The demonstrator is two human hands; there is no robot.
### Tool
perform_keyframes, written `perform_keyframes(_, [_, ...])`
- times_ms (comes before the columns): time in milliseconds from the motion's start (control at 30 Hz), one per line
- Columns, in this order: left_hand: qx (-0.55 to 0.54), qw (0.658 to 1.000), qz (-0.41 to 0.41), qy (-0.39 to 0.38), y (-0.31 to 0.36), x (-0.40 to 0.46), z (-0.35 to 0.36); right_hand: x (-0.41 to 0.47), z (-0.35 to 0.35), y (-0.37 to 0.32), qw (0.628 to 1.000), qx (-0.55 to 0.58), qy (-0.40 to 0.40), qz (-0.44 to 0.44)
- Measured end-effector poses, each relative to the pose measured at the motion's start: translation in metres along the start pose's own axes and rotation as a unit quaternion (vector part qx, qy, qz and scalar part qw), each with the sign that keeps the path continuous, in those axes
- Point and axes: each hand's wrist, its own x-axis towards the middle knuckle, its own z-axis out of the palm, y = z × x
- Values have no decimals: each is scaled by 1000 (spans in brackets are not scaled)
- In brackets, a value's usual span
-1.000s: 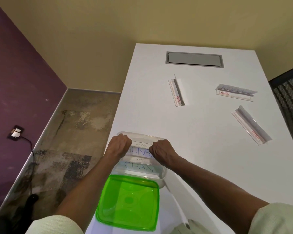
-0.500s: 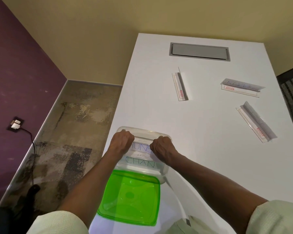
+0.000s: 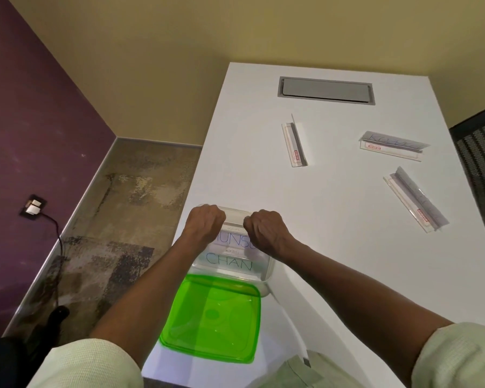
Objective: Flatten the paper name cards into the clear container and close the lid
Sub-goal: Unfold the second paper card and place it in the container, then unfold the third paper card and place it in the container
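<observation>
A clear container (image 3: 267, 271) stands at the left edge of the white table (image 3: 333, 275), close to me. White paper name cards (image 3: 230, 263) lie flat inside it, with blue letters "CHAN" showing. My left hand (image 3: 205, 226) and my right hand (image 3: 265, 232) are both curled into fists side by side, knuckles down on the cards at the container's far end. They hide the far part of the cards. The green lid (image 3: 213, 317) lies flat on the table just in front of the container, on my side.
Three clear acrylic card holders lie further out: one at centre (image 3: 294, 144), one at the far right (image 3: 392, 145) with a card in it, one at the right (image 3: 415, 203). A grey hatch (image 3: 325, 89) sits at the far end. A mesh chair (image 3: 482, 169) stands at the right.
Both fists have stayed on the cards in the container and drawn slightly closer together near its far end. The lid and holders have not moved.
</observation>
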Motion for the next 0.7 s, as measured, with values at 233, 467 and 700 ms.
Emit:
perform_keyframes(233, [-86, 995, -51, 30, 10, -6, -39, -23, -21, 13, 995, -4, 87, 52])
perform_keyframes(467, [-154, 979, -94, 100, 37, -8, -65, -61, -29, 40, 986, 6, 148, 79])
perform_keyframes(700, [-229, 952, -100, 176, 78, 8, -88, -108, -40, 81, 977, -4, 181, 110])
